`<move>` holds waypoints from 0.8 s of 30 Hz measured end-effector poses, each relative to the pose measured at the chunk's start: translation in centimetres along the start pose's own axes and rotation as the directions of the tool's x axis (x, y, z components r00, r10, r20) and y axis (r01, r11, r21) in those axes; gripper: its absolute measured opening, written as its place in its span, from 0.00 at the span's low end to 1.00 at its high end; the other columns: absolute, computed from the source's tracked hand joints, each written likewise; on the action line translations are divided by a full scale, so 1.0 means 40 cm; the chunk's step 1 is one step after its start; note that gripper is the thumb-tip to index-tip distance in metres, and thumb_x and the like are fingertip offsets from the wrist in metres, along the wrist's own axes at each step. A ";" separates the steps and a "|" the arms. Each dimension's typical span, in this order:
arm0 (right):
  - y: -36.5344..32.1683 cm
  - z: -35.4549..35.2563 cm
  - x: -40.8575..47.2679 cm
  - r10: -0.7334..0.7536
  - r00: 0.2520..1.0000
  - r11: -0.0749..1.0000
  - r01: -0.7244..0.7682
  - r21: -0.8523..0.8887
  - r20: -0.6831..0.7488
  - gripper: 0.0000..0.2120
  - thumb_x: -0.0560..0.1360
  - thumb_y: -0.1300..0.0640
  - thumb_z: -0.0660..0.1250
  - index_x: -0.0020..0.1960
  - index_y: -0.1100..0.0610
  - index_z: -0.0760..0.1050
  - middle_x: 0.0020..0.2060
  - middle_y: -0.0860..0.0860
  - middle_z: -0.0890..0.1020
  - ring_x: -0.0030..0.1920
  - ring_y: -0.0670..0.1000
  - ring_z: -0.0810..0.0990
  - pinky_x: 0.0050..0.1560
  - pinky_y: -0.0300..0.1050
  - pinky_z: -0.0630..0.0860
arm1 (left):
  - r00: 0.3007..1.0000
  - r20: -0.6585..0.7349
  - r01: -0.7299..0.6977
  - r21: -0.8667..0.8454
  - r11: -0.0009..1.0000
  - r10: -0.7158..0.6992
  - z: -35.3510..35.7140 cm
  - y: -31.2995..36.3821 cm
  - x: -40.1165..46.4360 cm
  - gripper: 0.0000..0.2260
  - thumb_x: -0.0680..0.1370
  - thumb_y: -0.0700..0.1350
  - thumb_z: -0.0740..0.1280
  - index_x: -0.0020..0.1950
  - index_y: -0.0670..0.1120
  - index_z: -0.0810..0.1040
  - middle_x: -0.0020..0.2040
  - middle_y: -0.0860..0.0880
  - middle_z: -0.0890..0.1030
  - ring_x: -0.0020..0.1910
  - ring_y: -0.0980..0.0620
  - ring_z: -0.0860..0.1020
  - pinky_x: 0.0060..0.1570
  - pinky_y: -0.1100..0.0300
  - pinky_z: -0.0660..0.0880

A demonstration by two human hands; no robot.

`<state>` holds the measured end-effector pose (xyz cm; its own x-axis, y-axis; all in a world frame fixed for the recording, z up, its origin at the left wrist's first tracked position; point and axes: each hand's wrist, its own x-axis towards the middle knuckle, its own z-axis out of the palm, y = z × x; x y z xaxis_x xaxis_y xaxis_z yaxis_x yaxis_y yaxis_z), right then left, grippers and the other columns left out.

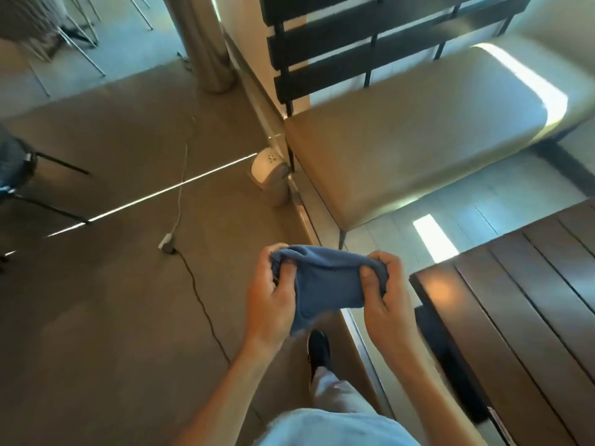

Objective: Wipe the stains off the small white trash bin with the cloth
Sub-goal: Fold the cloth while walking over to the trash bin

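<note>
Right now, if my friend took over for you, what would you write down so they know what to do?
Hands: the left hand and the right hand each grip one end of the soft blue cloth, held stretched between them at waist height.
Things: the small white plastic trash bin stands on the brown floor ahead, next to the corner of the beige padded bench. Spots show on its lid.
Done: cloth is picked up.
Left: go over to the bin and wipe off the spots. The cloth has not touched it yet. Mind the black cable on the floor.

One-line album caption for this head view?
Both hands grip a blue cloth; the white bin waits ahead, untouched.
</note>
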<state>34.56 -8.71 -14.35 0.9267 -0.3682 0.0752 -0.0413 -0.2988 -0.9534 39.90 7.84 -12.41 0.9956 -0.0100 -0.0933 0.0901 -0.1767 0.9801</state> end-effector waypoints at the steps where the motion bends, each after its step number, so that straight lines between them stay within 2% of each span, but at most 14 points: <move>1: -0.011 0.022 0.045 0.001 1.000 1.000 -0.001 0.012 0.004 0.08 0.83 0.49 0.59 0.56 0.34 0.67 0.48 0.37 0.77 0.48 0.44 0.79 0.41 0.37 0.78 | 1.000 -0.024 -0.005 -0.005 1.000 0.005 -0.009 0.013 0.042 0.09 0.85 0.48 0.63 0.56 0.63 0.77 0.52 0.61 0.82 0.53 0.61 0.81 0.50 0.66 0.77; 6: -0.043 0.126 0.220 -0.010 0.999 0.999 0.008 0.050 0.046 0.04 0.83 0.50 0.59 0.58 0.45 0.69 0.47 0.34 0.78 0.48 0.40 0.80 0.43 0.29 0.74 | 0.996 -0.094 0.007 -0.009 1.000 -0.008 -0.049 0.028 0.209 0.07 0.85 0.48 0.63 0.58 0.59 0.78 0.52 0.60 0.82 0.54 0.59 0.81 0.53 0.64 0.78; 12: -0.052 0.236 0.373 0.015 0.997 0.998 -0.020 0.061 0.074 0.05 0.84 0.52 0.60 0.58 0.44 0.69 0.47 0.34 0.78 0.50 0.40 0.79 0.46 0.28 0.74 | 0.989 -0.143 0.024 -0.020 1.000 -0.026 -0.089 0.014 0.393 0.07 0.85 0.46 0.63 0.57 0.58 0.78 0.50 0.61 0.83 0.52 0.61 0.81 0.49 0.68 0.76; 16: -0.054 0.319 0.478 0.034 0.998 0.997 -0.037 0.061 0.049 0.06 0.85 0.55 0.61 0.58 0.44 0.70 0.47 0.36 0.79 0.50 0.41 0.81 0.46 0.29 0.76 | 0.993 -0.118 0.011 -0.018 1.000 -0.013 -0.120 0.010 0.535 0.09 0.84 0.46 0.64 0.55 0.61 0.78 0.50 0.62 0.83 0.52 0.62 0.81 0.48 0.71 0.76; 21: -0.067 0.450 0.628 0.075 0.997 0.996 -0.075 0.048 -0.004 0.05 0.85 0.56 0.60 0.59 0.47 0.70 0.47 0.37 0.79 0.51 0.42 0.80 0.47 0.29 0.76 | 0.998 -0.061 0.033 -0.010 0.999 -0.033 -0.185 -0.008 0.755 0.08 0.83 0.48 0.66 0.55 0.62 0.78 0.50 0.59 0.83 0.51 0.58 0.82 0.52 0.59 0.79; 24: -0.082 0.522 0.710 0.093 0.995 0.994 -0.090 0.063 -0.042 0.05 0.84 0.55 0.60 0.59 0.48 0.70 0.48 0.36 0.79 0.53 0.42 0.80 0.49 0.30 0.77 | 1.000 0.006 0.012 0.000 1.000 -0.012 -0.220 -0.005 0.877 0.08 0.83 0.49 0.66 0.55 0.63 0.78 0.50 0.59 0.83 0.52 0.58 0.82 0.50 0.62 0.79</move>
<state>68.82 0.21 -15.19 0.9023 -0.4310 -0.0018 -0.1012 -0.2080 -0.9729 75.02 16.18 -14.32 0.9943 -0.0136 -0.1058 0.1018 -0.1773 0.9789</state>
